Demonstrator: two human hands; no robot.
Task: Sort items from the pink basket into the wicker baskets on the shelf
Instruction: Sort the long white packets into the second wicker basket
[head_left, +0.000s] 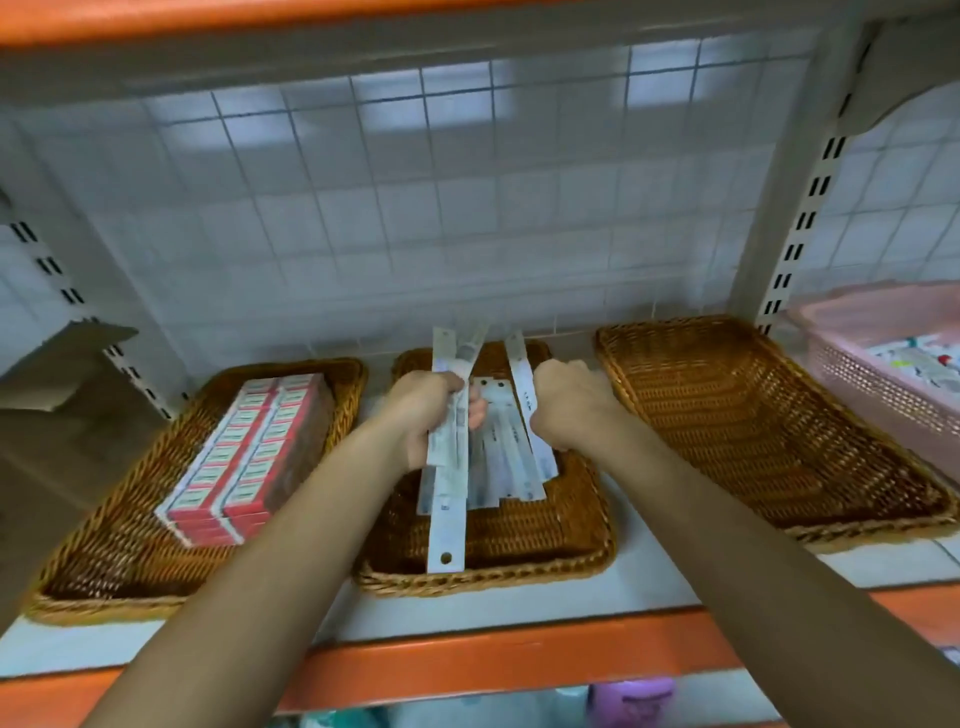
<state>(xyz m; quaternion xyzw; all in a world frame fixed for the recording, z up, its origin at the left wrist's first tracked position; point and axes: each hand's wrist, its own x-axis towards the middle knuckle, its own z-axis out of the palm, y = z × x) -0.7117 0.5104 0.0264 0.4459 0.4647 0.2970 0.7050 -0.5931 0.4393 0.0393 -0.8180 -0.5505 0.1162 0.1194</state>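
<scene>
While red boxes (244, 457) are lying in the neighbouring basket (335, 400), the left hand (421, 415) and right hand (566, 405) are clutching white packets (447, 512) in curled fingers (477, 413) over the middle basket (519, 538).

Pink basket (872, 384) is running off right edge (contents a blur); blur is smearing print on white packets (445, 499).
</scene>
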